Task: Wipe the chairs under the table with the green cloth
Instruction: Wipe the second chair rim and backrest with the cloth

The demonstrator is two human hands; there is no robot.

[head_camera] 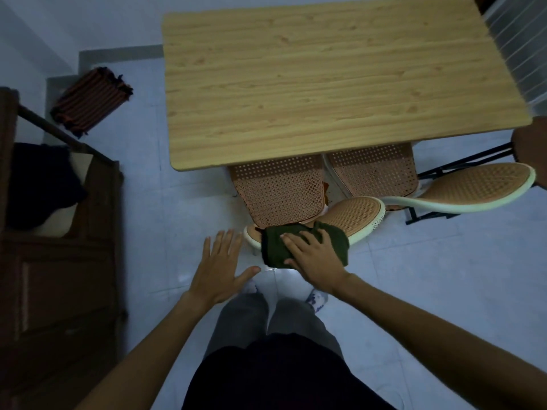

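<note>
Two woven orange chairs with pale rims are tucked under the wooden table (325, 78). The left chair (278, 190) has its backrest top toward me; the right chair (473, 184) stands beside it. A dark green cloth (275, 247) lies draped over the left chair's backrest top. My right hand (316, 258) presses flat on the cloth, fingers spread over it. My left hand (219, 267) hovers open, fingers apart, just left of the chair, holding nothing.
A dark wooden cabinet (59, 261) stands at the left with dark clothing on it. A striped folded mat (91, 99) lies on the tiled floor at the far left. A black metal frame (461, 161) shows at the table's right.
</note>
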